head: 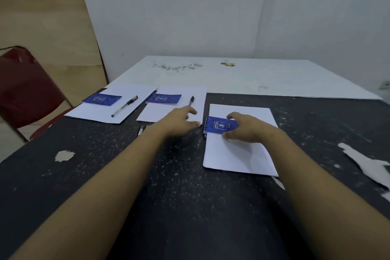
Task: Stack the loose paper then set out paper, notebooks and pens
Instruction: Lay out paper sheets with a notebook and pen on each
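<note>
Three white paper sets lie on the dark table. The left sheet (109,107) carries a blue spiral notebook (102,99) and a pen (124,106). On the middle sheet (160,112) are another blue notebook (163,98) and a pen (191,101). My right hand (247,127) grips a third blue notebook (219,125) on the right paper stack (238,154). My left hand (179,121) lies over the middle sheet's near right corner with its fingers stretched out. Another pen (140,130) lies on the table, partly hidden behind my left wrist.
A red folding chair (27,88) stands at the table's left edge. A white board (242,76) covers the far part of the table. The black tabletop (179,175) is scratched, with torn white patches at the right (363,158). A wall is behind.
</note>
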